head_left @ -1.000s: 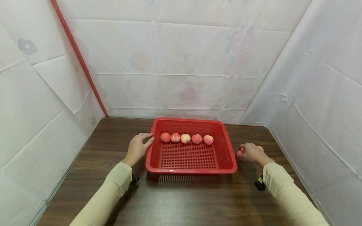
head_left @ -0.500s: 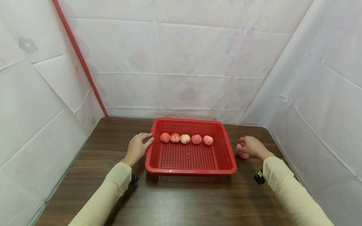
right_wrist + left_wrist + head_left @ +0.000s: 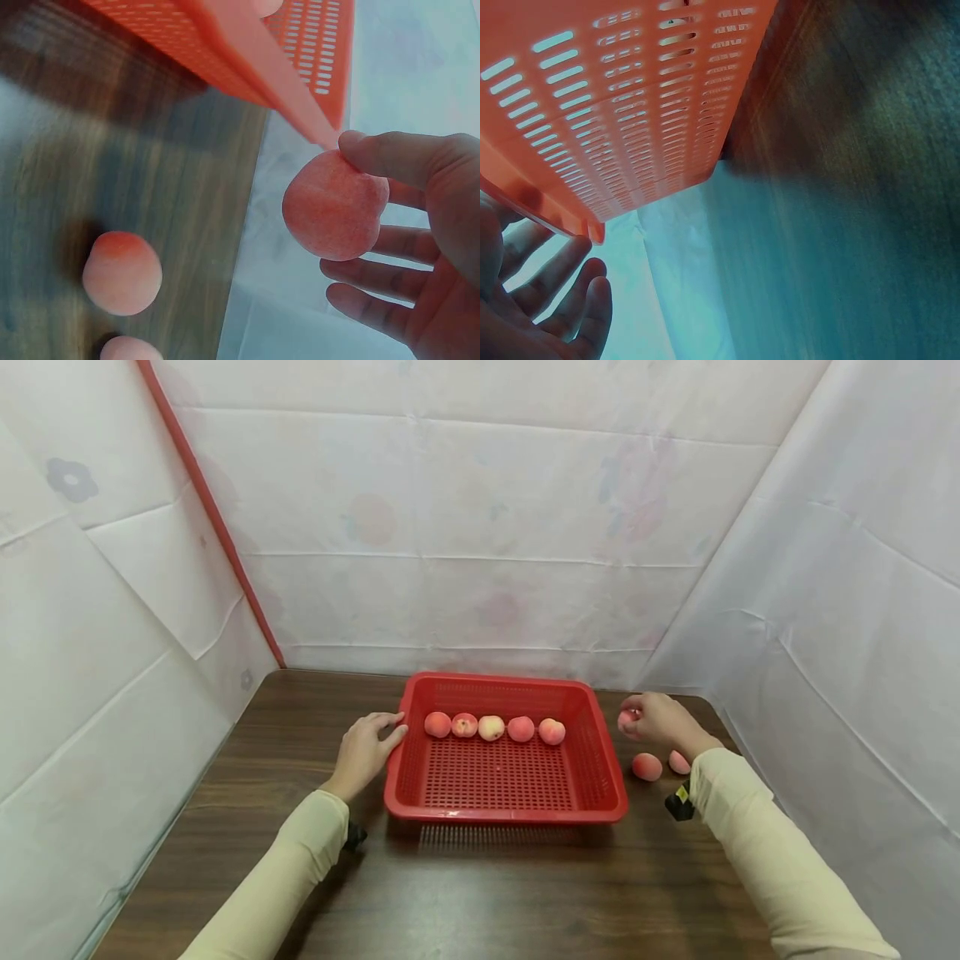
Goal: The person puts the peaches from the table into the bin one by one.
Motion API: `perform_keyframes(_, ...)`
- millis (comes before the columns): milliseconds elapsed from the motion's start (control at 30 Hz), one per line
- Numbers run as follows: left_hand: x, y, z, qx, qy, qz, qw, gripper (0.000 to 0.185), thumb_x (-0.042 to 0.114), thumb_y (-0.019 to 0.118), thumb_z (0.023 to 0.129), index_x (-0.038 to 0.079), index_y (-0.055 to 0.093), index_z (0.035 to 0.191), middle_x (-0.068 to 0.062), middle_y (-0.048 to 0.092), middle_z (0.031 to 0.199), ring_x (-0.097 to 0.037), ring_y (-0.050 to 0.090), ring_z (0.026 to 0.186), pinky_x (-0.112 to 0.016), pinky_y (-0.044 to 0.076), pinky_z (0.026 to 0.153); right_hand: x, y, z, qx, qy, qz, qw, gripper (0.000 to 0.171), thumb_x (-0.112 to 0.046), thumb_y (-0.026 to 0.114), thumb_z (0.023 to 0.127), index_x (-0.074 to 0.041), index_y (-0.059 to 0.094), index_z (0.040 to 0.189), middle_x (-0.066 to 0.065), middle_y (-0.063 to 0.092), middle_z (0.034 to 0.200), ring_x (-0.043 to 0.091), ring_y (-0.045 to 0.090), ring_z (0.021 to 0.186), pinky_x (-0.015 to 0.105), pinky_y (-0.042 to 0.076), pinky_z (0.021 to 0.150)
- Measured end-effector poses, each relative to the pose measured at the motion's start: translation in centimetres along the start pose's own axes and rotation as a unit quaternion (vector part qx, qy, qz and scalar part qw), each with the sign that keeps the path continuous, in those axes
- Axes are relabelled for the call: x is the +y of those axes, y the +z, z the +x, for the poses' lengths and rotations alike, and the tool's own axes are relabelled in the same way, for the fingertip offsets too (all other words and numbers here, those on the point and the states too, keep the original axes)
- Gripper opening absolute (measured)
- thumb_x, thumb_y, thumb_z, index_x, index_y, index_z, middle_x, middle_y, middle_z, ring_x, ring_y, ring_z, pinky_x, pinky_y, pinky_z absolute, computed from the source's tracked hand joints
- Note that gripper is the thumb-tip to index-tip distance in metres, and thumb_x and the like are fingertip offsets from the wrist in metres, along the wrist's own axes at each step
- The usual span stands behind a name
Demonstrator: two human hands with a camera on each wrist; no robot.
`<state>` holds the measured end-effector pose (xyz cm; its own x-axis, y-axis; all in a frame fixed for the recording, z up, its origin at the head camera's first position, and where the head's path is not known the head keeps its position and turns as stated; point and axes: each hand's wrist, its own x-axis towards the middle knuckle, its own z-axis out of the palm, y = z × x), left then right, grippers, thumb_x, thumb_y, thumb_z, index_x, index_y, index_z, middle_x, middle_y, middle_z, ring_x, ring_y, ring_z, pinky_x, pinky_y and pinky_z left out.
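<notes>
My right hand (image 3: 664, 723) pinches a pink peach (image 3: 330, 206) between thumb and fingers, raised beside the basket's right rim. Two more peaches lie on the table below it: a redder peach (image 3: 647, 767) and a paler peach (image 3: 679, 762), partly hidden by the wrist. My left hand (image 3: 363, 752) rests at the left rim of the red plastic basket (image 3: 506, 816), fingertips and thumb touching the edge. In the left wrist view its fingers (image 3: 555, 277) are loosely bent beside the rim. Several peaches (image 3: 491, 727) sit in a row along the basket's back side.
The slotted basket stands in the middle of the brown wood-grain table (image 3: 480, 902). White patterned sheeting (image 3: 480, 527) walls off the back and both sides. A red strip (image 3: 210, 514) runs down the back left corner.
My right hand has lifted a peach from the right side of the table and moved it back and slightly left, uncovering the peaches below. The left hand and basket stay put.
</notes>
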<state>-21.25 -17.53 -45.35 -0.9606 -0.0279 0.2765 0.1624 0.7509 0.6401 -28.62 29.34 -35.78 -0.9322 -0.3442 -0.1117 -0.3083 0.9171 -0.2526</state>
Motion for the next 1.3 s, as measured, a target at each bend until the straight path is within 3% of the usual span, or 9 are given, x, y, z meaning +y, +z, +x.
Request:
perform_keyframes(167,-0.1,0.0,0.0,-0.003,-0.001,0.002,1.0,0.039,0.028,0.065,0.093,0.006,0.067,0.125,-0.019,0.066,0.123,-0.038,0.059,0.114,-0.056,0.046,0.098,-0.9,-0.3,0.6,0.012,-0.009,0.001,1.0,0.038,-0.022,0.064,0.088,-0.001,0.066,0.119,0.015,0.069,0.106,0.027,0.062,0.09,0.048,0.05,0.083)
perform_keyframes(433,-0.1,0.0,0.0,0.001,0.001,-0.005,1.0,0.038,0.028,0.065,0.093,0.006,0.067,0.125,-0.019,0.066,0.122,-0.038,0.059,0.114,-0.056,0.046,0.098,-2.5,-0.3,1.5,0.034,-0.038,0.009,0.999,0.03,-0.02,0.064,0.088,-0.003,0.07,0.111,0.01,0.071,0.094,0.022,0.061,0.079,0.043,0.05,0.075)
perform_keyframes(667,-0.2,0.1,0.0,-0.002,-0.006,-0.004,1.0,0.038,0.028,0.065,0.094,0.007,0.066,0.126,-0.019,0.066,0.123,-0.037,0.059,0.115,-0.056,0.046,0.098,-3.9,-0.1,2.3,0.04,-0.046,0.014,0.998,0.04,-0.021,0.068,0.086,0.002,0.067,0.119,0.014,0.07,0.099,0.025,0.061,0.084,0.044,0.05,0.077)
perform_keyframes(900,-0.4,0.2,0.0,0.001,-0.003,-0.007,1.0,0.038,0.027,0.065,0.093,0.008,0.066,0.126,-0.019,0.066,0.123,-0.038,0.06,0.114,-0.056,0.046,0.098,-5.6,0.0,3.1,0.051,-0.06,0.016,0.997,0.038,-0.02,0.068,0.086,0.003,0.068,0.116,0.017,0.069,0.101,0.029,0.061,0.088,0.046,0.05,0.08)
perform_keyframes(1300,-0.3,0.2,0.0,0.003,0.0,-0.004,1.0,0.037,0.027,0.065,0.094,0.007,0.067,0.125,-0.019,0.066,0.122,-0.038,0.06,0.114,-0.056,0.045,0.098,-7.9,0.9,4.3,0.03,-0.07,0.031,0.997,0.041,-0.019,0.07,0.086,0.001,0.065,0.122,0.02,0.066,0.113,0.032,0.06,0.098,0.048,0.049,0.088)
